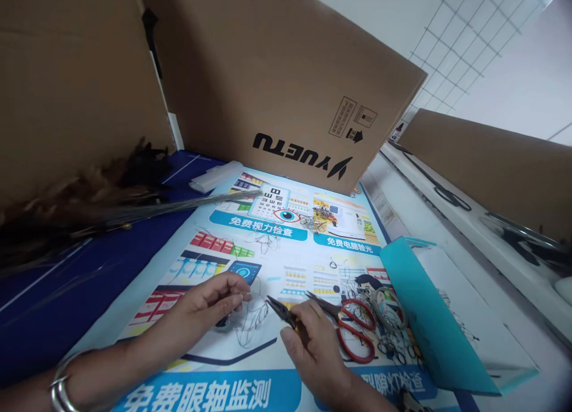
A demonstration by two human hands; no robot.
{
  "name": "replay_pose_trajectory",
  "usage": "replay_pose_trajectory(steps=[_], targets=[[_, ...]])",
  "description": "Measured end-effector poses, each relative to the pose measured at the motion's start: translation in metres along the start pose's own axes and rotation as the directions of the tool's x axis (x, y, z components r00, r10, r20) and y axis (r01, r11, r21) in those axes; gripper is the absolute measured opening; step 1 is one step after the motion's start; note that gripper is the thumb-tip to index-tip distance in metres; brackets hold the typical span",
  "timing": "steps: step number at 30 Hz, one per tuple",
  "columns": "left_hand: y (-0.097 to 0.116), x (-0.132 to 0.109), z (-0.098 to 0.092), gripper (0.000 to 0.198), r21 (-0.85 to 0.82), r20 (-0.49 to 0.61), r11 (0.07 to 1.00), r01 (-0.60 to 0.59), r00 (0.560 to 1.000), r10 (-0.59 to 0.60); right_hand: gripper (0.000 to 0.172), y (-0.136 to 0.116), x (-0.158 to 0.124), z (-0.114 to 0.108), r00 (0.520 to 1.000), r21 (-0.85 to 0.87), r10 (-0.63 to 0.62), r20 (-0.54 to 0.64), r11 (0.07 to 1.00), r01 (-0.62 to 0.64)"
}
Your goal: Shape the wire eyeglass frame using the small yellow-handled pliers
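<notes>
My left hand (218,299) has its thumb and fingertips pinched together at the edge of a thin wire piece (254,318). Fine loops and small dark specks show on this piece, which hangs just above the printed sheet. My right hand (315,346) is wrapped round needle-nose pliers (282,310). Their dark jaws point left toward the wire, and whether they touch it I cannot tell. Right of the pliers lie red-handled scissors (357,331). Beside these are a coil of wire (388,307) and a tangle of small wire pieces (400,343).
A large cardboard box (286,90) stands at the back. Long thin rods or strands (196,203) reach in from dark feathery material (89,197) on the left. To the right is a teal-edged white box (440,328). A printed sheet (268,269) covers the table.
</notes>
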State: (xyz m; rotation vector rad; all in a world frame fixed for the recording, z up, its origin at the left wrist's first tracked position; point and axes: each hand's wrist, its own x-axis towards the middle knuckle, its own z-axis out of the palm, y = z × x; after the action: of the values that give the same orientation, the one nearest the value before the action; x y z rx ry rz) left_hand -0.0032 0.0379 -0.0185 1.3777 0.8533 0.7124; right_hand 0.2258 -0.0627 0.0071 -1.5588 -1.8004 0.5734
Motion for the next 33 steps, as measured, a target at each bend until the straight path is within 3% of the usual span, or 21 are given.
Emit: replay_pose_trajectory(steps=[19,33], targets=[[0.0038,-0.0054,0.0014,0.017,0.076,0.084,0.996,-0.048,0.996,0.041,0.017,-0.0025,0.0049,-0.0059,0.995,-0.133,-0.012,0.094,0.991,0.025],[0.0049,-0.0067,0.0026,0.013,0.019,0.096,0.999,-0.025,0.995,0.023,0.022,0.0052,0.0036,-0.0023,0.995,-0.216,-0.037,0.089,0.975,0.056]])
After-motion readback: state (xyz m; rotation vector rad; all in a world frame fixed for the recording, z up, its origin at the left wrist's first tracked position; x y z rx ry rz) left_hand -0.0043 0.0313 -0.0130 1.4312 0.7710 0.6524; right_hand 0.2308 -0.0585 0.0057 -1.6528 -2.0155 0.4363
